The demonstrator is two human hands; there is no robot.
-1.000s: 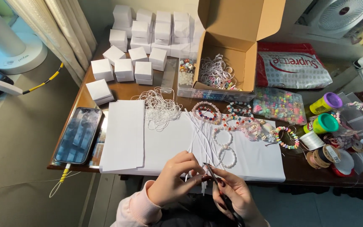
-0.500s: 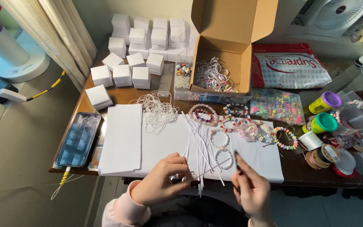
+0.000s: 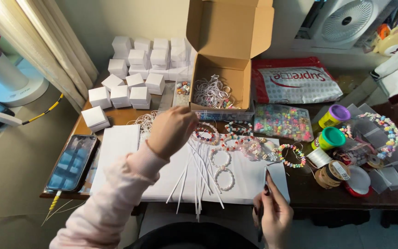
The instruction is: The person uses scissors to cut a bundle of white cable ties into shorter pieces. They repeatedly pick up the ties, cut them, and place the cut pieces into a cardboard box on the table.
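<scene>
Head view: bracelet making at a crowded table, left hand raised with white cords, right hand low with a dark tool.

The left hand point(image 3: 171, 130) is closed in a loose fist over the tops of the white cords point(image 3: 198, 177), which fan down toward the near edge of the white paper sheet point(image 3: 125, 152); the right hand point(image 3: 275, 214) pinches a thin dark tool point(image 3: 263, 198) at the near right corner, fingers curled round it; finished bead bracelets point(image 3: 222, 168) lie on the sheet and further right; the open cardboard box point(image 3: 222, 83) at the far side holds more; rows of small white boxes point(image 3: 134, 83) stand far left, seemingly unfilled, though I cannot tell; loose beads point(image 3: 282, 122) remain in their tray, so plenty looks left.
</scene>
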